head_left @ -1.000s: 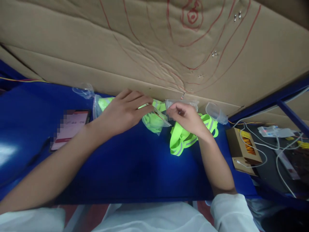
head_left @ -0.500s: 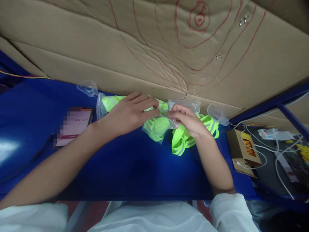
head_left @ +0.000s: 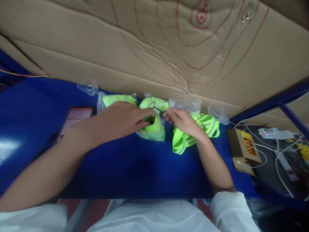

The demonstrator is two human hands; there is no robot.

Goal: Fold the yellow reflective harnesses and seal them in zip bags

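Observation:
A clear plastic bag [head_left: 158, 132] with folded neon-yellow strap material in it hangs between my hands over the blue table. My right hand [head_left: 178, 118] pinches the bag's edge. At the bag's left side is my left hand [head_left: 127, 117], its thumb and fingers closed around the opening and partly hiding it. Behind them lie two more bagged neon bundles, one at the left [head_left: 118, 99] and one in the middle [head_left: 156, 102]. Loose neon straps with grey stripes [head_left: 182, 140] lie below and beside my right hand.
A phone [head_left: 74, 117] lies left on the blue table [head_left: 135, 170]. Empty clear bags [head_left: 88, 87] rest along the cardboard wall [head_left: 96, 48]. At the right are a small cardboard box [head_left: 243, 148], white cables and a metal frame bar.
My left hand has moved slightly left and down, turning at the wrist. The bag has shifted left and its mouth has spread wider. The phone is now more covered by my left forearm.

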